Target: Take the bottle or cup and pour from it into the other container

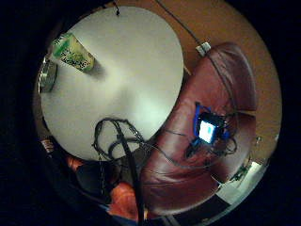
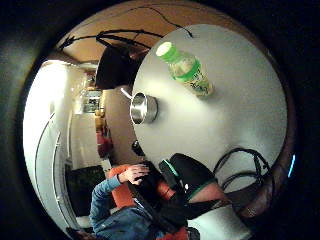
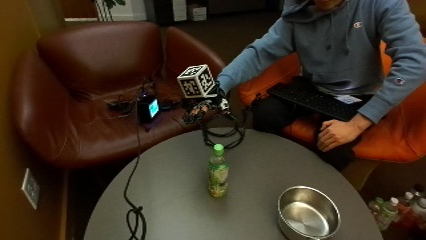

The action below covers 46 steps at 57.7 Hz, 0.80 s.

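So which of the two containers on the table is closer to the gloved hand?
The green-capped bottle, upright mid-table, is closer to the gloved right hand. The empty steel bowl sits farther off, near the table's edge.

Dim, warm room light; the table [image 3: 266, 165] shows soft glare, and palm views curve at edges.

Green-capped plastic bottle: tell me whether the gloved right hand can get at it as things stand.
Probably yes. The gloved right hand hovers over the table's far edge, and the green-capped plastic bottle stands upright on the round grey table with nothing between them. The steel bowl sits off to the side.
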Each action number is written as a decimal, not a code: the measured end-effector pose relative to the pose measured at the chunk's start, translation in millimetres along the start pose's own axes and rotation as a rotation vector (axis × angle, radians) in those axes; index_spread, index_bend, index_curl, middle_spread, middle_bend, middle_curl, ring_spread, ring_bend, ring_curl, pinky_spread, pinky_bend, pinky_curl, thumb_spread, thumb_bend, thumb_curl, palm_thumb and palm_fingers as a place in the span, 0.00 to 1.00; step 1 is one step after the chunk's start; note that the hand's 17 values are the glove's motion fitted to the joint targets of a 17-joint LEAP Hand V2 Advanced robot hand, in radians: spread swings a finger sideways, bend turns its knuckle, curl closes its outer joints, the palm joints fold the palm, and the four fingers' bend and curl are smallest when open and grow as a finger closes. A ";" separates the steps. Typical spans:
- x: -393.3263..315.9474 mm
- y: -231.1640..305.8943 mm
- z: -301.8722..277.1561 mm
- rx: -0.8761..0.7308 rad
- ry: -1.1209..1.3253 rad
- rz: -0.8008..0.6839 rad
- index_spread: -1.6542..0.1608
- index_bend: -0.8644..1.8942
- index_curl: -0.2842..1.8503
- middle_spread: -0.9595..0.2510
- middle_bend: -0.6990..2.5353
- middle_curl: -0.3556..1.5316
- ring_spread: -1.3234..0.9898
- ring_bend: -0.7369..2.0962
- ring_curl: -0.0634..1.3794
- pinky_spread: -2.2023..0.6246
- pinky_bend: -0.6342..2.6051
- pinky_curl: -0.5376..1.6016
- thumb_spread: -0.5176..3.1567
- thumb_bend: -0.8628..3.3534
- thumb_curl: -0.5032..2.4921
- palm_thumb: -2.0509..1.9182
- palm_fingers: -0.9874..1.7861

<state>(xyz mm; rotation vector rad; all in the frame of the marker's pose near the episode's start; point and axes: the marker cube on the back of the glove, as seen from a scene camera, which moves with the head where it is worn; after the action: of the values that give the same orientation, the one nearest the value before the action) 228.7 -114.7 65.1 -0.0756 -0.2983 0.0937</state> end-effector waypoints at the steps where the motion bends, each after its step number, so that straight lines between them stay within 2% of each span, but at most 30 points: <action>1: 1.6 -1.5 2.0 0.001 -0.012 -0.002 0.68 0.35 0.24 0.70 0.28 0.33 0.55 0.38 0.25 0.86 0.35 0.42 0.39 0.20 0.27 0.63 0.35; 18: -2.4 -48.1 38.9 0.017 -0.244 -0.004 0.68 0.35 0.22 0.68 0.27 0.34 0.54 0.39 0.25 0.86 0.36 0.42 0.38 0.20 0.27 0.64 0.34; 34: -6.9 -87.9 117.3 0.061 -0.646 -0.022 0.67 0.34 0.19 0.67 0.27 0.34 0.53 0.41 0.26 0.86 0.38 0.43 0.37 0.20 0.28 0.64 0.32; 41: -38.9 -128.0 120.4 0.147 -0.812 -0.028 0.67 0.34 0.18 0.67 0.27 0.34 0.53 0.42 0.27 0.85 0.39 0.43 0.36 0.20 0.28 0.64 0.33; 46: -63.4 -154.4 114.4 0.169 -0.903 -0.056 0.67 0.35 0.18 0.70 0.28 0.34 0.55 0.45 0.28 0.86 0.39 0.43 0.36 0.20 0.28 0.65 0.38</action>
<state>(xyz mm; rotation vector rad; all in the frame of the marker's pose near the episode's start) 146.9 -267.6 169.4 0.1508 -1.1917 0.0929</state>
